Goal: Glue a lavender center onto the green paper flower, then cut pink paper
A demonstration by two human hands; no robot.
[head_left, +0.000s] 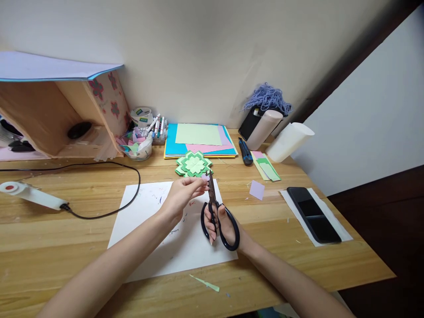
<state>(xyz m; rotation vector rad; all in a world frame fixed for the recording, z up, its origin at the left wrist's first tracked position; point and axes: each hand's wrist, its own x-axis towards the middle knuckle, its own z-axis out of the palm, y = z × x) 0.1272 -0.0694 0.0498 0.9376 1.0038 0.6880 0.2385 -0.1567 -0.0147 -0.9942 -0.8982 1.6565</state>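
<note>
Evidently small, the folded lilac paper (205, 177) is pinched in the left hand's (185, 194) fingertips. Gripping black-handled scissors (213, 203), the right hand's (220, 223) fingers curl through the loops.

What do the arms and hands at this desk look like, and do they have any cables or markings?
They are a person's: the left hand and right hand are five-fingered and ungloved. No sleeves show on the left forearm or right forearm, nor any watch, bracelet, cable or marking. The right hand is partly hidden.
</note>
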